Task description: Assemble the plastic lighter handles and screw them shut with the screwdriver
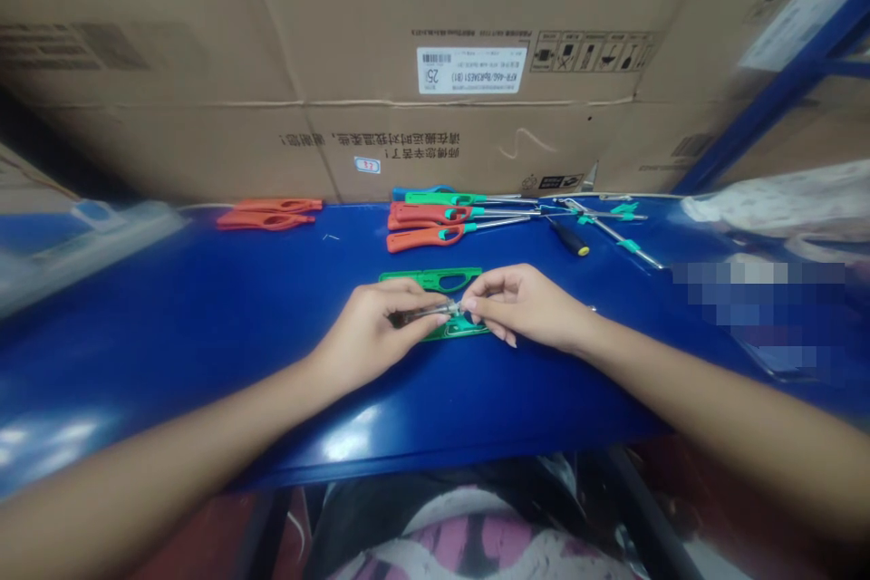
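Cardboard box (367, 63) behind green casing halves (430, 277)

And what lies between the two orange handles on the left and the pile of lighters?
The head view shows blue tabletop there, with one tiny, thin, pale piece on it, too small to identify.

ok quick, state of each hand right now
Left hand: closed, holding a slim part.
Right hand: closed at that part's end; what it grips cannot be told.

Tabletop (237, 308) smooth, glossy; cardboard (381, 18) matt; green casing (430, 277) plastic; lighter tubes (504, 222) shiny metal.
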`<state>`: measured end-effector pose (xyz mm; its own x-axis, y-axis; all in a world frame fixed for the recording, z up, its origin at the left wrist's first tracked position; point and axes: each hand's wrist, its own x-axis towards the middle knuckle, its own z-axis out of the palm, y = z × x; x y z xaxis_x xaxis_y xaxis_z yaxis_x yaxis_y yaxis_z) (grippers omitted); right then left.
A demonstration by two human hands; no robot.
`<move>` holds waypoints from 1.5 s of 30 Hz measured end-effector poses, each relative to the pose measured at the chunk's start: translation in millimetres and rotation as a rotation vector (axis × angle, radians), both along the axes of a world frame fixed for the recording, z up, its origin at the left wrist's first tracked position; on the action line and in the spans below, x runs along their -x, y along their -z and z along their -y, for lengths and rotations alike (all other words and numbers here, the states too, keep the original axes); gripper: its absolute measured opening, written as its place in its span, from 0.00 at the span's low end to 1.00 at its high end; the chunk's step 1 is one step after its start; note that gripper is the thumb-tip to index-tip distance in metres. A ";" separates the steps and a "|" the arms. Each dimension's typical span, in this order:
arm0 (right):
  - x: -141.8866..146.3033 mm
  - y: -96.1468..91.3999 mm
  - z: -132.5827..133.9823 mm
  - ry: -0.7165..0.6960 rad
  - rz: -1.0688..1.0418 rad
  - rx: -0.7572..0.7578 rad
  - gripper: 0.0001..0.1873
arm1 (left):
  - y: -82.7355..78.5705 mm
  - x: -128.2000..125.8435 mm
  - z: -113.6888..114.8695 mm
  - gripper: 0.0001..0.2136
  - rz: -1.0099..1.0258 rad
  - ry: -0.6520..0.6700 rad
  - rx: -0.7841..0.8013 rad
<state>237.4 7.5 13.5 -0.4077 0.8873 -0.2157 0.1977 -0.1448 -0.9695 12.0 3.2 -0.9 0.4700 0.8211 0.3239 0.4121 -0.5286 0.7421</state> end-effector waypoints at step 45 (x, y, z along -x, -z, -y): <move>-2.9 -1.0 0.9 -0.029 0.042 -0.075 0.19 | -6.6 0.9 -3.8 0.11 -0.035 0.019 -0.053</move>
<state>240.3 6.6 14.4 -0.4255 0.8896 -0.1662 0.2414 -0.0654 -0.9682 11.2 6.9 5.6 0.4970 0.7942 0.3496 0.4269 -0.5746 0.6983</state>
